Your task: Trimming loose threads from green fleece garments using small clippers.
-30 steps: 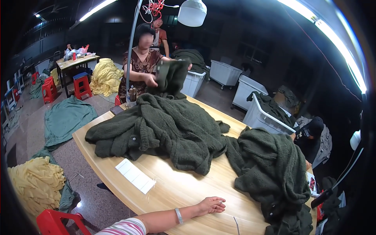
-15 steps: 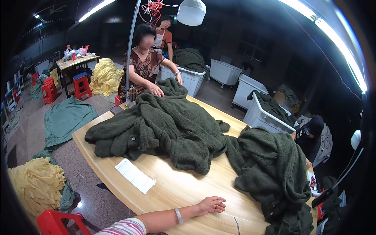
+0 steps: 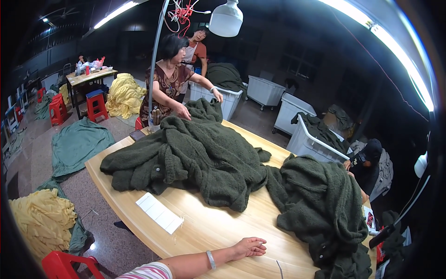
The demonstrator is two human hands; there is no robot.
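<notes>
My left hand (image 3: 250, 247) lies on the near part of the wooden table (image 3: 218, 228), its fingers loosely bent and a little apart. A tiny pale spot shows by its fingertips, too small to name. My right hand is out of the picture. Beyond my left hand lies a heap of dark green knitted garments (image 3: 218, 162). To its right, a second dark green knitted garment (image 3: 320, 200) is bunched up and reaches toward the near edge. A white paper strip with ruled lines (image 3: 159, 213) rests left of my hand. Close by is a thin metallic strip (image 3: 279, 269).
Across the table a person (image 3: 169, 79) has both hands at the green heap; another person (image 3: 197, 49) stands behind. At right a person in a dark cap (image 3: 369, 160) bends low. White bins (image 3: 318, 137), red stools (image 3: 69, 265) and yellow cloth piles (image 3: 42, 218) surround the table.
The person across the table has turned their head to the right and lifted their hands slightly off the green heap. My left hand stays nearly still.
</notes>
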